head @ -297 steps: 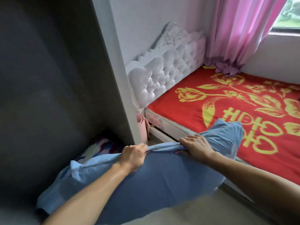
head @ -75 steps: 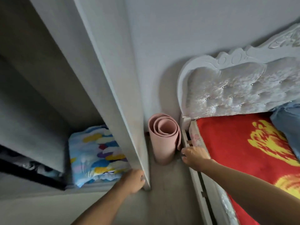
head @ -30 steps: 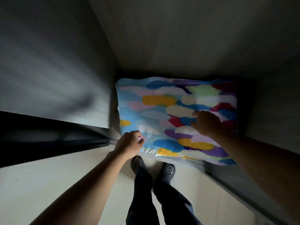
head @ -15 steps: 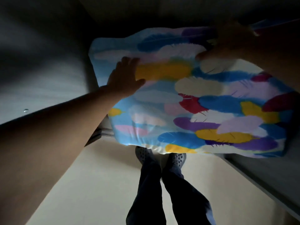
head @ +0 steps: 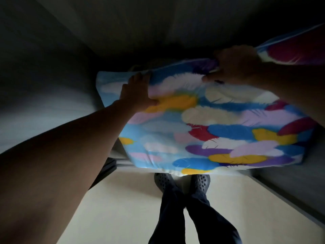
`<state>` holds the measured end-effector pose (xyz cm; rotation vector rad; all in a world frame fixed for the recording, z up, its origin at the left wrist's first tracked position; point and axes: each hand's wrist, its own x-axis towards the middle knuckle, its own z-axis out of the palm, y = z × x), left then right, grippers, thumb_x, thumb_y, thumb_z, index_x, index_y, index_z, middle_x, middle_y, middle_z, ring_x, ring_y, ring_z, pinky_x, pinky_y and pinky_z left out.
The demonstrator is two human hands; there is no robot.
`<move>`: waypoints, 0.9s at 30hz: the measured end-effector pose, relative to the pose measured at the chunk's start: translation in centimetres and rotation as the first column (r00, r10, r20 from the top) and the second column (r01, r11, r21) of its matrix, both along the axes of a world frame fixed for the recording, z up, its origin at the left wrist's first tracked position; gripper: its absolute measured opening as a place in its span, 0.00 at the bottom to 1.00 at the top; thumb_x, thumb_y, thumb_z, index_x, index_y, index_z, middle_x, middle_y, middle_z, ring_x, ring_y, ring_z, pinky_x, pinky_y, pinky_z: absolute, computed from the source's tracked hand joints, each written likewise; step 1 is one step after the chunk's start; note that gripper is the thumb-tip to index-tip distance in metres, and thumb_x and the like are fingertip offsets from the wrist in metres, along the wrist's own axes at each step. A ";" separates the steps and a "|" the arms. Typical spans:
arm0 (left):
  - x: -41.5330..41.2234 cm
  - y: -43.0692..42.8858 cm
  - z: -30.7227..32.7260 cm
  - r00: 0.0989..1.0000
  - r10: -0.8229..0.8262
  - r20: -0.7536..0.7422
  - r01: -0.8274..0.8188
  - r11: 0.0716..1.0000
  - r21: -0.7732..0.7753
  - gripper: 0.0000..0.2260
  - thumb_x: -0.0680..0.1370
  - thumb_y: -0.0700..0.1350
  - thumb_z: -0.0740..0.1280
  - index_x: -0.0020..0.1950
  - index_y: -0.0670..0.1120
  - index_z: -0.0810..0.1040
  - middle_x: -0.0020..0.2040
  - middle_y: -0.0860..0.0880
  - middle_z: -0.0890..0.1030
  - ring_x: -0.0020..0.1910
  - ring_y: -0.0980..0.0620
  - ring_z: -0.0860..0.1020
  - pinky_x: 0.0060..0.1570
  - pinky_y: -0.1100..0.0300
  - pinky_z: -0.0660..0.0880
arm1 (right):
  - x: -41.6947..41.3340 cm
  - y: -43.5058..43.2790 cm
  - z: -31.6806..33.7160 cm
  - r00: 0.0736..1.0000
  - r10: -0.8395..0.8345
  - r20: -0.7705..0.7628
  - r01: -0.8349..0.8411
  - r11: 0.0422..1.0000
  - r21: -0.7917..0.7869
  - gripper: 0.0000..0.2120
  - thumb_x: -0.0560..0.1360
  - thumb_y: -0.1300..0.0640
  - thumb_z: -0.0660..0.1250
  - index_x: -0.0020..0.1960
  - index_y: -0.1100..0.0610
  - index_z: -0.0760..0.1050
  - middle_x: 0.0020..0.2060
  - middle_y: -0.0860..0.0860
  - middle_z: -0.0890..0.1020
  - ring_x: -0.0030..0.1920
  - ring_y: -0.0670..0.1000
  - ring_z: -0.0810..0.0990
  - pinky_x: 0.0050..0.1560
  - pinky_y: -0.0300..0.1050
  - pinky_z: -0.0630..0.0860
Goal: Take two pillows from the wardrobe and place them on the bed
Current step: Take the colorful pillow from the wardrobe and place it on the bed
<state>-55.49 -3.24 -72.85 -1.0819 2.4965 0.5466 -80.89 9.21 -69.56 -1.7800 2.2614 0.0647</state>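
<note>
Pillow lay long-side left to right, right hand clenched on its far edge, left hand flat near the left end.

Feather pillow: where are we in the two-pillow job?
Done: not provable here; the bed and any first pillow are out of view. In hand: the feather pillow, raised above the shoes, right hand gripping its far edge, left hand flat on top. Left: carry it out of the dark wardrobe to the bed.
</note>
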 end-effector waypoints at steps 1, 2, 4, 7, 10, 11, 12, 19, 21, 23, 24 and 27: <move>0.0 0.2 0.8 1.000 0.003 -0.005 -0.003 1.000 0.002 0.46 0.67 0.57 0.75 0.76 0.47 0.52 0.74 0.40 0.60 0.72 0.38 0.60 0.64 0.42 0.65 | 0.6 0.8 0.9 1.000 0.022 0.013 -0.021 0.998 -0.064 0.28 0.66 0.36 0.72 0.49 0.61 0.77 0.40 0.67 0.82 0.40 0.65 0.81 0.40 0.51 0.74; 0.0 0.5 1.6 1.000 0.002 -0.004 -0.002 1.000 0.000 0.47 0.66 0.57 0.75 0.76 0.47 0.52 0.74 0.40 0.61 0.71 0.38 0.61 0.64 0.42 0.65 | 1.5 1.8 1.9 0.999 0.046 0.013 -0.044 0.990 -0.133 0.27 0.67 0.37 0.73 0.48 0.62 0.77 0.38 0.68 0.81 0.38 0.66 0.81 0.38 0.51 0.74; 0.2 1.5 3.4 1.000 -0.009 0.007 0.009 1.000 -0.012 0.46 0.66 0.56 0.76 0.75 0.46 0.54 0.73 0.40 0.63 0.71 0.39 0.62 0.64 0.43 0.65 | 3.7 4.1 4.3 0.996 0.086 0.013 -0.082 0.976 -0.199 0.25 0.67 0.39 0.73 0.45 0.62 0.77 0.34 0.68 0.80 0.35 0.66 0.81 0.36 0.52 0.74; 1.2 4.1 6.7 0.999 -0.024 -0.034 0.023 0.999 -0.043 0.42 0.64 0.55 0.77 0.71 0.45 0.61 0.70 0.40 0.67 0.68 0.40 0.66 0.61 0.45 0.69 | 5.9 7.3 7.7 0.991 0.137 -0.001 -0.133 0.963 -0.232 0.21 0.67 0.42 0.74 0.41 0.61 0.77 0.32 0.64 0.80 0.33 0.64 0.80 0.35 0.51 0.75; 2.6 6.7 10.3 0.995 -0.056 -0.085 0.049 0.995 -0.090 0.35 0.63 0.54 0.78 0.63 0.42 0.68 0.62 0.38 0.75 0.60 0.39 0.73 0.56 0.47 0.71 | 7.6 10.7 10.8 0.991 0.132 0.015 -0.125 0.966 -0.228 0.19 0.67 0.43 0.75 0.41 0.59 0.76 0.31 0.63 0.80 0.33 0.62 0.80 0.38 0.51 0.74; 3.1 7.6 11.6 0.994 -0.066 -0.083 0.058 0.994 -0.097 0.33 0.62 0.54 0.78 0.60 0.42 0.70 0.58 0.38 0.76 0.57 0.38 0.75 0.55 0.47 0.71 | 8.3 11.9 11.8 0.991 0.131 0.024 -0.122 0.967 -0.224 0.19 0.67 0.44 0.75 0.40 0.59 0.76 0.30 0.62 0.79 0.33 0.62 0.79 0.37 0.51 0.74; 3.8 8.6 12.9 0.994 -0.075 -0.080 0.067 0.992 -0.105 0.31 0.61 0.53 0.78 0.58 0.42 0.71 0.55 0.38 0.78 0.55 0.38 0.76 0.54 0.48 0.71 | 8.9 13.1 12.8 0.991 0.131 0.026 -0.121 0.963 -0.242 0.18 0.65 0.44 0.77 0.40 0.58 0.76 0.30 0.61 0.79 0.31 0.61 0.79 0.36 0.50 0.74; 9.1 16.5 20.7 0.958 -0.262 -0.118 0.229 0.944 -0.238 0.18 0.57 0.45 0.79 0.43 0.44 0.79 0.38 0.43 0.80 0.38 0.40 0.79 0.39 0.50 0.75 | 14.2 21.7 18.6 0.997 0.065 0.041 -0.050 0.956 -0.288 0.17 0.62 0.46 0.78 0.41 0.55 0.75 0.28 0.56 0.78 0.30 0.58 0.78 0.35 0.46 0.73; 10.8 18.6 22.3 0.955 -0.284 -0.091 0.254 0.935 -0.248 0.18 0.59 0.46 0.78 0.45 0.43 0.80 0.41 0.43 0.81 0.42 0.40 0.79 0.43 0.49 0.75 | 16.2 24.0 20.1 0.999 0.042 -0.010 -0.043 0.965 -0.258 0.18 0.60 0.46 0.79 0.41 0.55 0.77 0.29 0.54 0.79 0.32 0.57 0.78 0.37 0.45 0.74; 12.9 20.7 23.8 0.944 -0.323 -0.065 0.298 0.922 -0.247 0.20 0.61 0.48 0.78 0.48 0.42 0.80 0.46 0.42 0.80 0.47 0.40 0.79 0.49 0.45 0.75 | 18.4 26.2 21.5 0.999 0.021 -0.034 -0.030 0.960 -0.280 0.19 0.61 0.46 0.79 0.42 0.57 0.78 0.31 0.55 0.80 0.33 0.58 0.79 0.39 0.48 0.76; 14.0 21.7 24.6 0.936 -0.345 -0.068 0.319 0.914 -0.251 0.20 0.61 0.49 0.78 0.47 0.41 0.79 0.46 0.42 0.80 0.47 0.40 0.78 0.50 0.44 0.76 | 19.6 27.4 22.2 0.999 0.004 -0.035 -0.015 0.950 -0.312 0.19 0.64 0.44 0.76 0.42 0.58 0.77 0.31 0.55 0.80 0.33 0.58 0.79 0.40 0.48 0.76; 17.6 25.0 27.2 0.901 -0.417 -0.116 0.379 0.889 -0.256 0.17 0.57 0.47 0.81 0.39 0.44 0.78 0.40 0.44 0.80 0.42 0.42 0.80 0.42 0.53 0.79 | 23.7 31.6 24.1 0.998 -0.062 -0.025 0.049 0.935 -0.351 0.22 0.73 0.39 0.62 0.44 0.59 0.76 0.31 0.54 0.79 0.34 0.57 0.79 0.42 0.48 0.72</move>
